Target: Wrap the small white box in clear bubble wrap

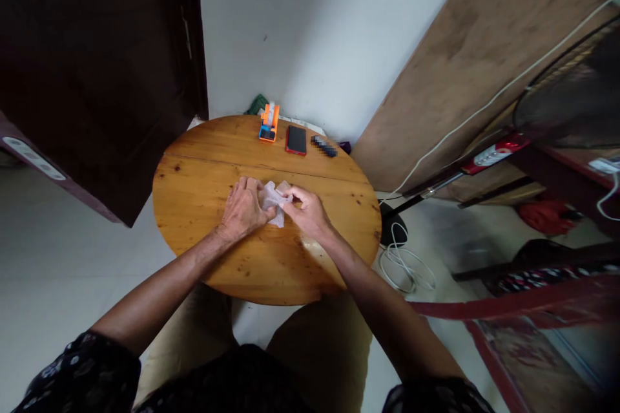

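Dark sleeves (92, 371) nearest us, and past them the table (203, 161): over its middle, our right hand (310, 211) pinches the white plastic (274, 196), thumb and finger clamped on it; our left hand (245, 207) curls against its left side, though whether those fingers grip, we can't tell. Farther, we spot a phone (296, 139), an orange gadget (270, 122), the wall (290, 31).

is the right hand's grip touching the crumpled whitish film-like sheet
Touching. The head view shows the right hand's grip pinching the crumpled whitish film-like sheet at its right side.
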A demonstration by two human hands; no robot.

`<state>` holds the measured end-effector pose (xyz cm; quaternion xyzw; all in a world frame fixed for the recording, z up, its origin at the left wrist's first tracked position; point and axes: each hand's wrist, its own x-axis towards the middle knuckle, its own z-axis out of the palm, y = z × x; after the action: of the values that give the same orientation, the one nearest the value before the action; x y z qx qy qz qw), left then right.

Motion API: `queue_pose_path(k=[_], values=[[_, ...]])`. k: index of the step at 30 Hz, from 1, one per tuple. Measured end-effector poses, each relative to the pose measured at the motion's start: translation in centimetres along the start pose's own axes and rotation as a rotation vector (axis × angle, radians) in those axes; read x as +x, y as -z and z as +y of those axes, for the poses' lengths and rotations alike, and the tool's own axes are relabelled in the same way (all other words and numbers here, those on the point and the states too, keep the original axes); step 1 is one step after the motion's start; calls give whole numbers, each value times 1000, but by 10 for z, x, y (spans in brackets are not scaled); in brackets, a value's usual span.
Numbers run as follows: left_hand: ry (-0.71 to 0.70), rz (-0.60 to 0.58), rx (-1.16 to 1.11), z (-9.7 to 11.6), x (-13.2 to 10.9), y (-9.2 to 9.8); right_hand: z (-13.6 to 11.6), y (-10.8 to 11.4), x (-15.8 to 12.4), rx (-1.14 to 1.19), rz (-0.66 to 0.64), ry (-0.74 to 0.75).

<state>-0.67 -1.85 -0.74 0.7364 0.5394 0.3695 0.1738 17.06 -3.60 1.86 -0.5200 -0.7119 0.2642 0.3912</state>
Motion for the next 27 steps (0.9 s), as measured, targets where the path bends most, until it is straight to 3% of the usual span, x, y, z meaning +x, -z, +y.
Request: queue_pose_path(k=[6, 9, 14, 17, 24, 27], values=[[-193, -151, -229, -8, 5, -4, 5, -3, -24, -132, 7, 218], [-204, -261, -310, -11, 7, -1, 7, -5, -32, -207, 1, 272], [-183, -459, -420, -11, 9, 22, 14, -12, -38, -278, 7, 343], [-221, -573, -355, -12, 8, 35, 19, -17, -36, -261, 61, 359], [-218, -367, -343, -14, 7, 13, 21, -19, -20, -107, 136, 238], [-125, -358, -394, -11, 9, 12, 20, -17, -14, 24, 116, 113]])
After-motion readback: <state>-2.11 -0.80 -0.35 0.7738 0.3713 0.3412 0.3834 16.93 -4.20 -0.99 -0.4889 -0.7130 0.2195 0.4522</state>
